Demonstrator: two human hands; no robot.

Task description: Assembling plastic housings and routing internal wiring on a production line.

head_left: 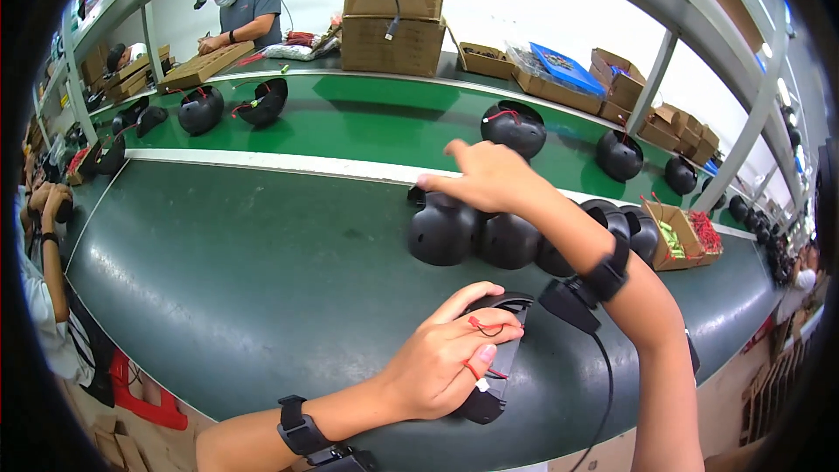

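Note:
My left hand point(441, 358) is wrapped over a black curved plastic housing point(485, 408) held low above the green worktop. Short red and black wires with small connectors stick out around its fingers. My right hand point(496, 177) stretches across to the far side of the worktop, thumb and fingers apart, with nothing seen in it. Just beyond it a round black shell point(514, 133) with a red wire sits on the green conveyor belt. Below that hand a black dome point(443, 232) stands at the left end of a row of similar domes, some partly behind my forearm.
Small cardboard boxes point(671, 245) of green and red parts stand right of the domes. More black shells point(201, 111) lie along the belt point(367, 114). A co-worker point(249, 13) works behind it, beside a large carton point(392, 35). A cable point(609, 385) hangs from my right wrist.

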